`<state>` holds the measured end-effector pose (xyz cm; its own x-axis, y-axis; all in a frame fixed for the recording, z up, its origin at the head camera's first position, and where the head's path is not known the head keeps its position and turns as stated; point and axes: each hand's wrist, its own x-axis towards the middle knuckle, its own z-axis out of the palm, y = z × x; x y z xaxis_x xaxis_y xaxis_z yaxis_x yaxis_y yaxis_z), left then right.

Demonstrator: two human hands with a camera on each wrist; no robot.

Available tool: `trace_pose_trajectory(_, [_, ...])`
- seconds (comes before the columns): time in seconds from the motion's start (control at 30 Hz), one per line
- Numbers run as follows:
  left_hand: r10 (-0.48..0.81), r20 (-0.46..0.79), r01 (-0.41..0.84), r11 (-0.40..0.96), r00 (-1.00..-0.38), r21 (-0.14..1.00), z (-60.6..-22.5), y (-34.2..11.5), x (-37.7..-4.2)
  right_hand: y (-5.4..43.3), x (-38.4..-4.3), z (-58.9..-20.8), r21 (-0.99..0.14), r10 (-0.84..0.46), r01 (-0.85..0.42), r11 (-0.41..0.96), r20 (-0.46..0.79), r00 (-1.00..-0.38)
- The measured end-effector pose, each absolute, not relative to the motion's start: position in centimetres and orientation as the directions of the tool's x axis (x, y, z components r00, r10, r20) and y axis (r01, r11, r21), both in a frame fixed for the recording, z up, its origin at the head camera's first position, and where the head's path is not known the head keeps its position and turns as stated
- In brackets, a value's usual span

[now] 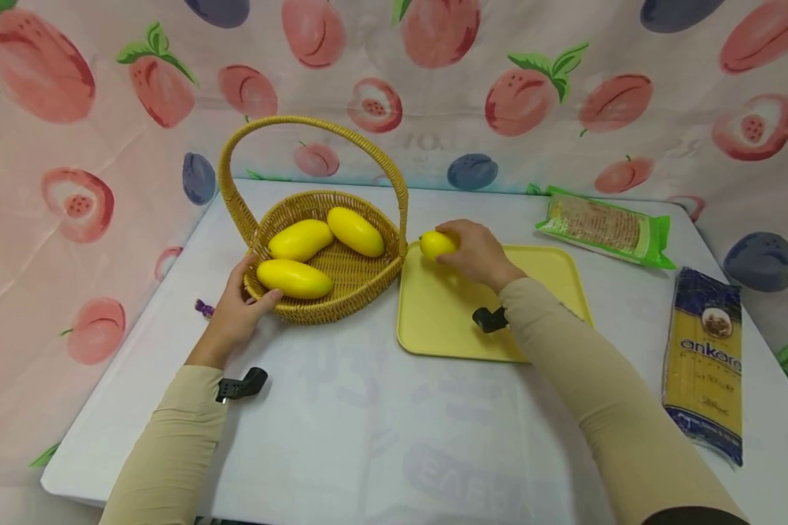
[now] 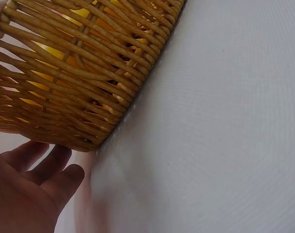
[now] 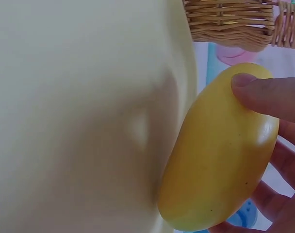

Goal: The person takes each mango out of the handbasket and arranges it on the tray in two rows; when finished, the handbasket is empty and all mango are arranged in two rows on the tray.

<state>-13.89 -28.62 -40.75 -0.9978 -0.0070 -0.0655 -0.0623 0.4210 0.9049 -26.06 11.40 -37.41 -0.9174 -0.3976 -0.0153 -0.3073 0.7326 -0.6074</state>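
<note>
My right hand [image 1: 479, 254] grips a yellow mango [image 3: 218, 150] over the far left corner of the pale yellow tray [image 1: 433, 341]. In the right wrist view the thumb lies on one side of the fruit and the fingers curl round the other. To the left stands a wicker basket [image 1: 331, 312] with a tall arched handle, holding several things: a mango [image 1: 295, 279] near the front, another mango [image 1: 300, 240] behind it and a third mango [image 1: 356, 232] at the right. My left hand [image 1: 236, 313] rests against the basket's left side, its fingers touching the outer weave.
A green-edged packet [image 1: 604, 226] lies at the back right. Nearer, a blue and yellow pasta packet [image 1: 704, 364] lies along the right edge of the white table [image 1: 368, 437]. A small purple wrapped item [image 1: 204, 308] is left of the left hand. Fruit-printed cloth hangs behind.
</note>
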Motion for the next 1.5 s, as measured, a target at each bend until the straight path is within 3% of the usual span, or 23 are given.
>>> trace_pose_trajectory(1.5, [-0.012,-0.073,-0.071,0.44,-0.997,0.895,-41.0,-28.8,-14.1,11.5,-26.8,-37.9,-0.592,-0.402,-0.26,0.763,-0.119,-0.908])
